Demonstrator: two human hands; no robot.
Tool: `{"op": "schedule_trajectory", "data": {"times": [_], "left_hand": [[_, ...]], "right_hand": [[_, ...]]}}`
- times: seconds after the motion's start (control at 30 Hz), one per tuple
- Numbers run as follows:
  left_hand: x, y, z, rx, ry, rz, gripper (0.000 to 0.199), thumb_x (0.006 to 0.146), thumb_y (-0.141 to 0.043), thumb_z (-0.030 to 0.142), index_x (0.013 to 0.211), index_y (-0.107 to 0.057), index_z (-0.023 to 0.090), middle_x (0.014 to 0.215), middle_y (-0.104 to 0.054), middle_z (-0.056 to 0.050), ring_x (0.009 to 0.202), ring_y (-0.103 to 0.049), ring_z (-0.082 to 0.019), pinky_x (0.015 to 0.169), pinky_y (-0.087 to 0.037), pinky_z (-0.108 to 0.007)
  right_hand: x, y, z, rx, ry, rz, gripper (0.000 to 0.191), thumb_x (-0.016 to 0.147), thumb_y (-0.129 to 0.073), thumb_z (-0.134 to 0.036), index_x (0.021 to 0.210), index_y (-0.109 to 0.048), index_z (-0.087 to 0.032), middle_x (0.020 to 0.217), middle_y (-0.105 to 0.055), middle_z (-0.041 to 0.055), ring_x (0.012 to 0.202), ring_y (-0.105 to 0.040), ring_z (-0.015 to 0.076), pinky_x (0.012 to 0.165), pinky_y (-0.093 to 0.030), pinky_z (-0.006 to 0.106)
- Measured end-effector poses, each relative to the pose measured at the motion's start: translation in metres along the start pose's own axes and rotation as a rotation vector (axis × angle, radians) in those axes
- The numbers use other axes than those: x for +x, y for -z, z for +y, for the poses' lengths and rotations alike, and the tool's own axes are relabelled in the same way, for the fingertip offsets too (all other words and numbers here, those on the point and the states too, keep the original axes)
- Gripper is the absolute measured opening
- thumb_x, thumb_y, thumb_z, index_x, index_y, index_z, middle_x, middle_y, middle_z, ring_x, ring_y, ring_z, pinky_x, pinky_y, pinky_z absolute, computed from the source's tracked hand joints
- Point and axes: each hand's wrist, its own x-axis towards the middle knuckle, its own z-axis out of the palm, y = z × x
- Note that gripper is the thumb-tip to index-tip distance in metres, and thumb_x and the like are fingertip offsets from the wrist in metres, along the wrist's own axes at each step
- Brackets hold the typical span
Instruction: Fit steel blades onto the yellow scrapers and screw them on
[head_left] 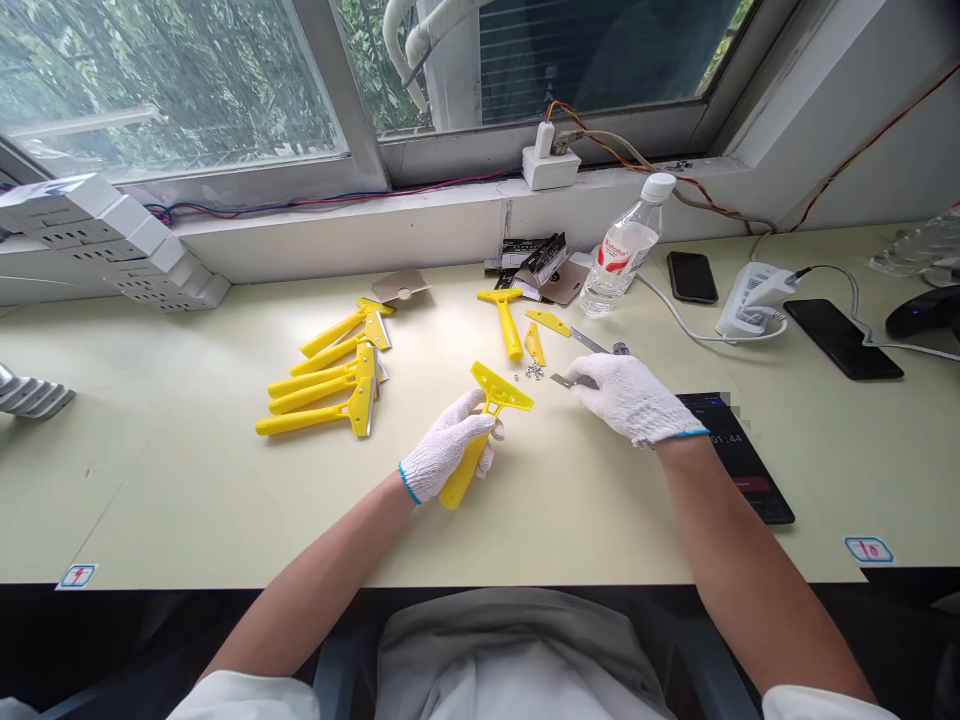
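The pale green bench [187, 500] has its front edge nearer the person than the yellow plastic scraper [459, 475] held above it; a loose pile of similar scrapers [322, 385] lies left of that scraper; a clear plastic bottle [622, 255] stands beyond it, to the right. The left hand [446, 445] (white knit glove, blue cuff) is clenched around the scraper's ribbed handle; the right hand [630, 400] pinches a thin steel blade [574, 381] just beside the scraper's flared head; tiny silver screws [534, 371] lie just beyond that head.
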Motion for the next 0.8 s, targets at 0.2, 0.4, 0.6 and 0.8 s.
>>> {"op": "schedule_trajectory", "data": {"times": [0.2, 0.4, 0.6, 0.8], "left_hand": [[-0.001, 0.002, -0.002, 0.078, 0.068, -0.092, 0.050, 0.099, -0.069, 0.043, 0.144, -0.059, 0.024, 0.101, -0.066, -0.002, 0.051, -0.065, -0.012, 0.052, -0.054, -0.029], [-0.002, 0.004, -0.001, 0.137, 0.072, -0.191, 0.052, 0.096, -0.071, 0.039, 0.145, -0.063, 0.021, 0.097, -0.068, -0.004, 0.053, -0.066, -0.013, 0.052, -0.052, -0.028], [-0.003, 0.003, 0.000, 0.139, 0.074, -0.229, 0.047, 0.094, -0.072, 0.036, 0.137, -0.068, 0.019, 0.095, -0.070, -0.005, 0.054, -0.065, -0.014, 0.053, -0.052, -0.029], [-0.004, 0.001, 0.000, 0.115, 0.065, -0.218, 0.046, 0.087, -0.070, 0.026, 0.132, -0.070, 0.018, 0.099, -0.071, -0.006, 0.054, -0.062, -0.012, 0.057, -0.053, -0.029]], "right_hand": [[-0.009, 0.000, -0.028, 0.775, -0.073, -0.180, 0.029, 0.088, -0.080, -0.036, 0.112, -0.083, -0.020, 0.106, -0.084, 0.0063, 0.092, -0.079, 0.0243, 0.081, -0.064, 0.035], [-0.012, -0.017, -0.052, 0.861, -0.064, -0.180, 0.029, 0.085, -0.079, -0.030, 0.111, -0.085, -0.018, 0.113, -0.085, 0.0086, 0.103, -0.081, 0.0271, 0.097, -0.066, 0.041], [-0.013, -0.025, -0.061, 0.844, -0.094, -0.162, 0.025, 0.086, -0.075, -0.029, 0.106, -0.084, -0.017, 0.105, -0.085, 0.0068, 0.093, -0.081, 0.0234, 0.086, -0.067, 0.036], [-0.016, -0.035, -0.067, 0.861, -0.161, -0.160, 0.023, 0.090, -0.074, -0.030, 0.106, -0.084, -0.018, 0.099, -0.083, 0.0046, 0.082, -0.078, 0.0186, 0.070, -0.063, 0.028]]}}
